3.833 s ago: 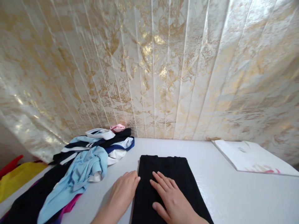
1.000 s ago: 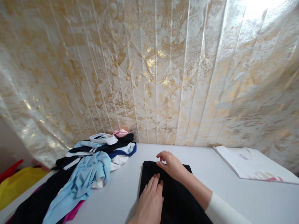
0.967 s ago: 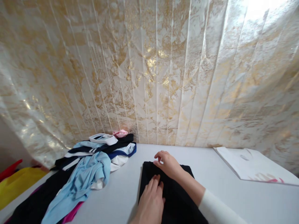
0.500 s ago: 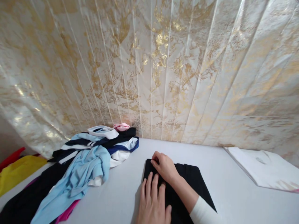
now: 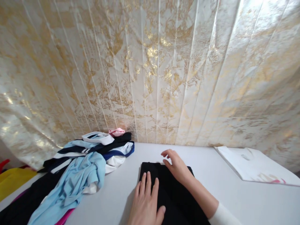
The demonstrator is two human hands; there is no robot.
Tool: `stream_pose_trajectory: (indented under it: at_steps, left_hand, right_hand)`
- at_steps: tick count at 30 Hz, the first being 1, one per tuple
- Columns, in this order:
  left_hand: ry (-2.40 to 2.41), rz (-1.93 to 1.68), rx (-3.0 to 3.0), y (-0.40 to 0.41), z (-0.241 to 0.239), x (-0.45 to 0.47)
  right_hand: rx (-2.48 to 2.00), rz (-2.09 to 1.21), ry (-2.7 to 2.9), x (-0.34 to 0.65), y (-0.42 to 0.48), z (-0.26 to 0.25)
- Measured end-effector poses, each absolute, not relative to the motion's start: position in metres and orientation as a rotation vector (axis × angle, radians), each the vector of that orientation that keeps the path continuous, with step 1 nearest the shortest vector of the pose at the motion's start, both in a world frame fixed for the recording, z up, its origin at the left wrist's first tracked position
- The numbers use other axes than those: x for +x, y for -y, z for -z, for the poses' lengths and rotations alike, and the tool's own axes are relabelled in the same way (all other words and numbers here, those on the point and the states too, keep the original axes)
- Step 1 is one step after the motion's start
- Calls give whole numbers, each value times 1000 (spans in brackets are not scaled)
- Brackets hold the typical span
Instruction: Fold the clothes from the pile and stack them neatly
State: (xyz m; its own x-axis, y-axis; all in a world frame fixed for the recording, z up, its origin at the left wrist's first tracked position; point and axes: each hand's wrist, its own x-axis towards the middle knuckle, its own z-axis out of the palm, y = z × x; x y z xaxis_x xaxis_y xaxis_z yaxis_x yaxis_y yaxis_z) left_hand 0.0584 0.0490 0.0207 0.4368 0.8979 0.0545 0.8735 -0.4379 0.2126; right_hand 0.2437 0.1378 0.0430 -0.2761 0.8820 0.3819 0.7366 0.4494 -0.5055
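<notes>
A black garment, folded into a flat oblong, lies on the white table right in front of me. My left hand rests flat on its left part, fingers spread. Above the garment's far edge hovers my right hand, its thumb and fingers apart with nothing between them. The right forearm, in a white sleeve, crosses over the garment's right side and hides part of it.
A loose heap of clothes, with a light blue garment on top, spreads over the table's left side. Folded white shirts lie at the right. A yellow cloth sits far left. Behind the table hangs a gold-patterned curtain.
My right hand has let go of the black garment's far left edge, lifted and moved right, its fingers opening. The left hand stays on the garment. My view has turned slightly right.
</notes>
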Motion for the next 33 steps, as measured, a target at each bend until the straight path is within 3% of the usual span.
stream_pose_trajectory:
  at_steps: [6, 14, 22, 33]
  left_hand:
    - [-1519, -203, 2539, -62, -51, 79]
    - [-1334, -111, 2613, -72, -30, 98]
    - [-723, -402, 2991, -65, -1, 110]
    - [-672, -236, 2853, -65, -3, 131]
  right_hand:
    - [-1650, -262, 2005, 333, -119, -32]
    - [-1646, -417, 2043, 339, -121, -12]
    - [-1513, -443, 1946, 341, -125, -10]
    - [-1790, -570, 1903, 361, -121, -24]
